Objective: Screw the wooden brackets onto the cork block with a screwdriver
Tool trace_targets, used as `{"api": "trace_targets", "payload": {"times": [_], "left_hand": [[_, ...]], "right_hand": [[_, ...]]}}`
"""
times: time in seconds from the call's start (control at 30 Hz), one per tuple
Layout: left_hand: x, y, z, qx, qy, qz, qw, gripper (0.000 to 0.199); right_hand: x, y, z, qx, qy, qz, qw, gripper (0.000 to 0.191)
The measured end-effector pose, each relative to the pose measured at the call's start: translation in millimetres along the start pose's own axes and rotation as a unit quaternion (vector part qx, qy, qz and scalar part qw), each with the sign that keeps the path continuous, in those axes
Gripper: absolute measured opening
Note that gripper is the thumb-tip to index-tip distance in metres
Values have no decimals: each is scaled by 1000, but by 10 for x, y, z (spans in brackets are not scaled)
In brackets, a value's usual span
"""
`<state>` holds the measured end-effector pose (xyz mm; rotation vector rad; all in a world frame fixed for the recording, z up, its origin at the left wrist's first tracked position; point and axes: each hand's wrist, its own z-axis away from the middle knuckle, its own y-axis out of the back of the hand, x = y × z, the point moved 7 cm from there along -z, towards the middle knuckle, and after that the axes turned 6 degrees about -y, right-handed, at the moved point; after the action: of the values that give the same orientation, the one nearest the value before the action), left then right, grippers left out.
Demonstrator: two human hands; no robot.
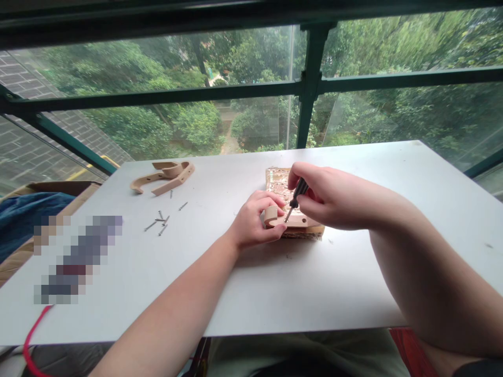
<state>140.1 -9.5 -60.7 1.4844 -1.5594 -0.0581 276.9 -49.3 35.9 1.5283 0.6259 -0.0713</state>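
Note:
My right hand grips the dark handle of a screwdriver, which slants down to the left. Its tip meets a screw head in a curved wooden hook. My left hand is closed around the hook's bent end, fingers behind it and thumb in front. Right of the screwdriver tip, the hook shows a second, dark hole. Under the hook lies a thick board of layered cardboard with a torn, rough top, partly covered by both hands.
Several loose screws lie on the white table at left. Behind them rest more curved wooden hooks. A blurred-out object with a red cord is at the left edge. Green-framed windows stand beyond the table.

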Motion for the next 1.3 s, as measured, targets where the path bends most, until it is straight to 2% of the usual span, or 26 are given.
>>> {"api": "trace_targets", "payload": {"times": [0.17,0.53,0.8,0.93,1.17,1.3], "left_hand": [[-5,7,5,4,3,-15,1000,21],[7,0,-4,-3,3,-7,1000,20],[56,3,-7,-1,-29,-2,1000,22],[72,-3,2,39,-19,5,999,30],[141,-51,3,97,-7,-4,995,18],[142,-57,-6,109,-5,13,994,17]], "right_hand": [[-74,-13,9,-7,15,-8,1000,4],[12,-3,-33,22,-34,30,999,20],[14,2,-26,38,-45,47,997,22],[13,1,-34,44,-45,49,997,26],[6,5,-37,51,-52,63,995,26],[1,1,-39,54,-52,66,995,24]]}}
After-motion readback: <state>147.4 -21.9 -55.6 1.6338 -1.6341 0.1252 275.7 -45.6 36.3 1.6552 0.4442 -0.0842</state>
